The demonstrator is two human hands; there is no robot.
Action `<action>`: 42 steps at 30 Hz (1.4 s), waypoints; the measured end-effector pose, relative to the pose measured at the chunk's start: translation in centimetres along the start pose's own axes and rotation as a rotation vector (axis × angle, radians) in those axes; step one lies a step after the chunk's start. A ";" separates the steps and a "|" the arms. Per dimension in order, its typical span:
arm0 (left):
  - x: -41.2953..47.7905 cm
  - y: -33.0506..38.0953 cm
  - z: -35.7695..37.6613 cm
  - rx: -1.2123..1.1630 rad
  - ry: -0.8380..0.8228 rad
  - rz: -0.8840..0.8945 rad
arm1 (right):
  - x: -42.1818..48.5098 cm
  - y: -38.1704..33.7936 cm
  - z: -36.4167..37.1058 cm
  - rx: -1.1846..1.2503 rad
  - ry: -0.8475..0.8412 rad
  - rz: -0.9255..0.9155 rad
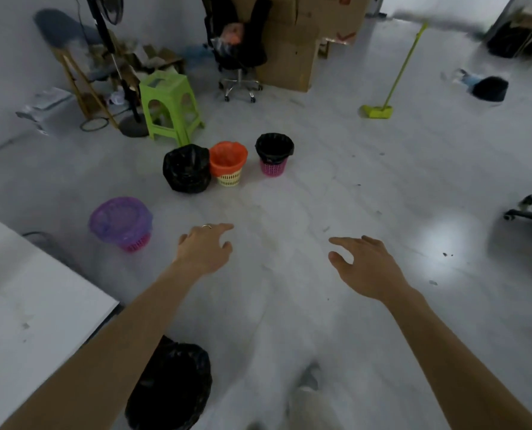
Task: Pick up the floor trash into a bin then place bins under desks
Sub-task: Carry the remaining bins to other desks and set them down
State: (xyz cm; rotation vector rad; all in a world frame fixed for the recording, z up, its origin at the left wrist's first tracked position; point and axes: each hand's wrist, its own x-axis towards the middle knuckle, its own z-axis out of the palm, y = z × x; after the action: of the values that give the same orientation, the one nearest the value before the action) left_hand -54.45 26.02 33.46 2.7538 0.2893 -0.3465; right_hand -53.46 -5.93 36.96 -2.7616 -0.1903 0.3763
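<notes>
Neither grip holds anything. The left grip (204,249) reaches forward palm down over the pale grey floor (336,187), fingers loosely spread, a thin ring on one finger. The right grip (370,268) hangs level with it and well apart, fingers relaxed and the thumb held away from them.

Ahead of the two stands a row of three bins. A round bin wrapped in a black plastic bag (186,169) touches a cream lattice basket with an orange liner (228,164). A pink lattice basket with a black liner (274,155) stands just to their right, apart from them. Left of the left grip is a pink lattice basket with a translucent purple liner (122,223), near the corner of a white surface (25,290). Another black-bagged bin (171,383) sits close in, beside that surface and partly hidden by the left forearm.

A few small dark specks (446,254) lie on the floor to the right in a bright patch of light; what they are is too small to tell.

Farther back stand a lime-green plastic stool (170,103), a black swivel chair (239,57) against brown cardboard boxes (289,41), and a lime-green broom (379,110) with its head on the floor.
</notes>
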 end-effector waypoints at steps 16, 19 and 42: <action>36.6 3.6 -8.9 -0.066 0.046 -0.288 | 46.4 1.8 -9.8 -0.010 -0.073 -0.168; 45.6 3.2 -9.5 -0.117 0.027 -0.343 | 56.3 0.8 -10.1 -0.065 -0.084 -0.198; 103.4 -5.0 -0.8 -0.575 -0.396 -0.850 | 119.1 -2.6 5.4 0.113 -0.568 0.275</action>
State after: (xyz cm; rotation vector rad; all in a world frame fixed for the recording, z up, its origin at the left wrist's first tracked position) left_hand 42.64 47.01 4.37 1.8259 1.2232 -0.8401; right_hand 58.60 19.24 5.04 -2.5023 0.0762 1.1996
